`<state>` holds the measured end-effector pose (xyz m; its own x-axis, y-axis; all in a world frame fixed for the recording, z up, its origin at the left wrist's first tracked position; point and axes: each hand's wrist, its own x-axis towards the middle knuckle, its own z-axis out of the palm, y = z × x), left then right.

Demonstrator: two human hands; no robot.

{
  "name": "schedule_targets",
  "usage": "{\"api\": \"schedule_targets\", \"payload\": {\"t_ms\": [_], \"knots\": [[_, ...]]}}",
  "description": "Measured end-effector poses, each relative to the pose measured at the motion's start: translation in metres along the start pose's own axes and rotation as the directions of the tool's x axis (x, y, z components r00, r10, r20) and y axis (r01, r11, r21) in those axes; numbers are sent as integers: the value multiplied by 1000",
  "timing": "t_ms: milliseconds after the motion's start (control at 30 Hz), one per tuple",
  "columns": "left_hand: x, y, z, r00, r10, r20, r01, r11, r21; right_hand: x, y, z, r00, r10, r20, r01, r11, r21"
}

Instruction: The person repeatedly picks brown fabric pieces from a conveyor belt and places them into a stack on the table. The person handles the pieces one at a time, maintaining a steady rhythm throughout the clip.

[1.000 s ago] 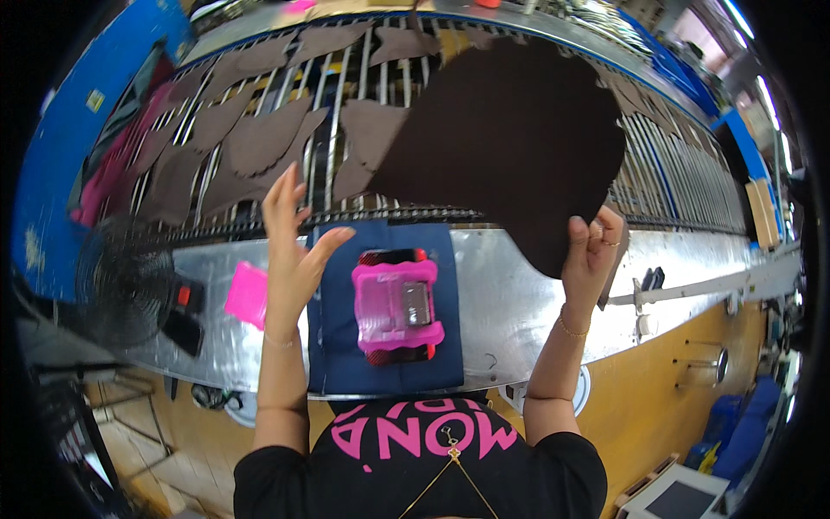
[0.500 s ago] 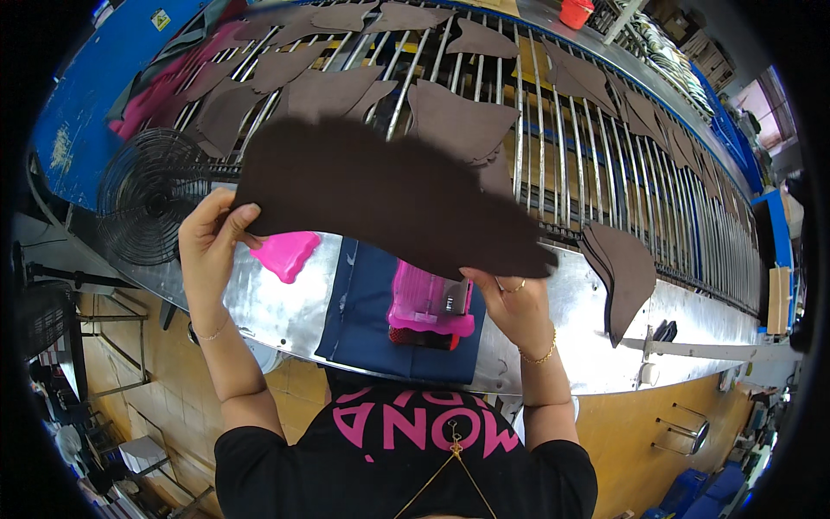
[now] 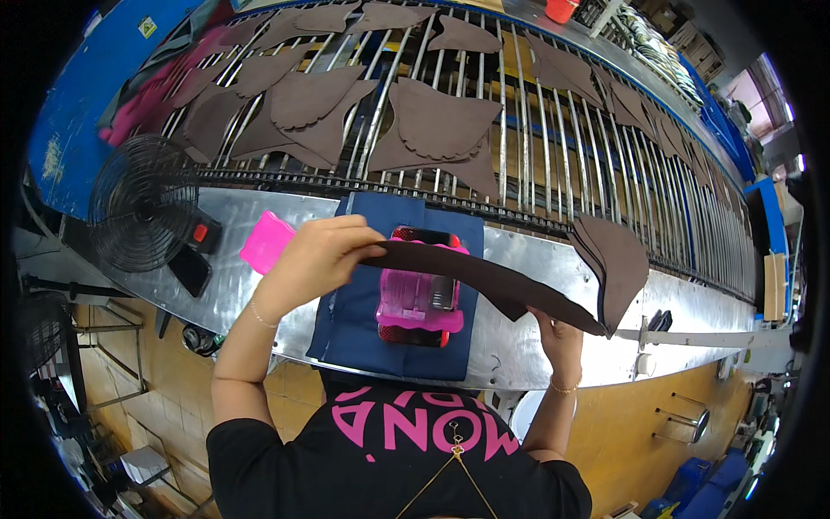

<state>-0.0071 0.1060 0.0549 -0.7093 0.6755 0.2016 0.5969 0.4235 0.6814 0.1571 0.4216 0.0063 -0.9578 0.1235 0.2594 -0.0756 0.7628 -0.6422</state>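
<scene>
A dark brown cut piece of sheet material is stretched between my two hands, tilted nearly edge-on. My left hand pinches its left end; the fingers of my right hand are closed on its lower edge near the right end. Below it, a pink see-through container with red-and-black ends sits on a folded dark blue cloth. The brown piece hides part of the container. Next to my left hand lies a pink plastic piece. A stack of brown pieces lies close to the held piece's right end.
Beyond the metal table, brown cut pieces are spread over a rack of metal rods. A black wire fan stands at the left, with a dark phone beside it. A stool stands on the floor at right.
The brown piece has come down and right, turning from broad side to nearly edge-on. My left hand moved right, my right hand slightly right and down. More of the pink container shows.
</scene>
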Motion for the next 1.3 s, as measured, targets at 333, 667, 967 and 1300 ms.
{"api": "schedule_targets", "payload": {"t_ms": [333, 667, 967, 1300], "knots": [[58, 47, 66, 910, 298, 290, -350, 925, 149, -83, 52, -106, 824, 303, -479, -314, 947, 59], [136, 86, 55, 893, 438, 99, -436, 899, -44, 37, -68, -163, 944, -304, -128, 38, 488, -872], [167, 12, 73, 970, 245, 6, -245, 970, 5, 133, -89, -123, 921, -390, -12, 147, 375, -915], [228, -222, 42, 740, -590, -324, 115, 585, -803, 96, -6, -119, 920, -143, -365, -204, 621, -757]]}}
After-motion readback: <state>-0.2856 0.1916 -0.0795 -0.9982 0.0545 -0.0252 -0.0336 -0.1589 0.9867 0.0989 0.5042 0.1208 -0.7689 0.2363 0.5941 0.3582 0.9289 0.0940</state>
